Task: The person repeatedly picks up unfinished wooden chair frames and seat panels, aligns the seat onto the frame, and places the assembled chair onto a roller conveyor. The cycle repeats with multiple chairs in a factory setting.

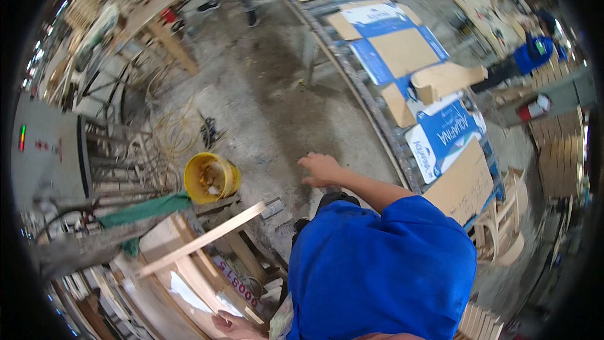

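Two bare hands were at work: out went the right hand (319, 170), fingers loosely parted, released, above the grey concrete floor (267, 97)! Down at the lower edge, the left hand (235, 327) sat right beside a pale, curved wooden slat (202, 283) on the lower-left stack; whether it gripped, you couldn't tell. Above that slat slanted a long, pale wooden bar (201, 241), near a round yellow plastic bucket (234, 180).

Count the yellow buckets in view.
1. The yellow bucket is on the concrete floor, left of the person's right hand in the picture. Others may be hidden behind the clutter at the left.
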`<state>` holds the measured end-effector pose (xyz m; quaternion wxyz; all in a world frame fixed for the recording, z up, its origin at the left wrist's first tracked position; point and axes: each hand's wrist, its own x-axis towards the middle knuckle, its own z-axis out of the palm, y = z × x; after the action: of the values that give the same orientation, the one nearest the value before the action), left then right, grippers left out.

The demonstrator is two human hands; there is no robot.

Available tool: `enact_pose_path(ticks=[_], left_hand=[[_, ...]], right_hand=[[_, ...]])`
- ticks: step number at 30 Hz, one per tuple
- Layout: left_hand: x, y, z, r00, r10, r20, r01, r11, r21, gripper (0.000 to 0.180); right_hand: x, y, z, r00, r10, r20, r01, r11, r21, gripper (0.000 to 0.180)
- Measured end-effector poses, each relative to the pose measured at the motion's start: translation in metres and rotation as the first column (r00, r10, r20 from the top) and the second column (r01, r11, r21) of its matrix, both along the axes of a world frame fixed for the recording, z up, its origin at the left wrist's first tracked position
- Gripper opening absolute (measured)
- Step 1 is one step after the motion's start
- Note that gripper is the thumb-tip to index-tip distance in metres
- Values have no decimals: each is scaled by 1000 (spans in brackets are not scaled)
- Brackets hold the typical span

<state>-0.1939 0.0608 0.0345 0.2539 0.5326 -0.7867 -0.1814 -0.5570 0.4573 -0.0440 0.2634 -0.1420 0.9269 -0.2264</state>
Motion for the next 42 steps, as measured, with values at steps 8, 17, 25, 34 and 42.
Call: enact_pose_path(ticks=[8,17,25,34,42], left_hand=[[-192,113,-11,761,-619,-195,649,711,271,35],[-272,231,-2,378,-921,-96,910,351,223,27],[-305,227,28,471,-882,-21,868,460,188,43],[-345,202,38,649,-711,-269,704,696,-140,99],[-238,90,61,732,-277,-622,298,952,-73,69]], right_hand=[[-45,306,42,183,-568,-802,864,482,-144,53],[-70,445,62,400,-775,-489,837,526,-149,46],[-54,446,239,485,-868,102,273,40,-961,47],[-163,373,279,938,332,97,267,-517,-813,57],[-167,56,304,701,-500,-508,-170,575,-800,54]])
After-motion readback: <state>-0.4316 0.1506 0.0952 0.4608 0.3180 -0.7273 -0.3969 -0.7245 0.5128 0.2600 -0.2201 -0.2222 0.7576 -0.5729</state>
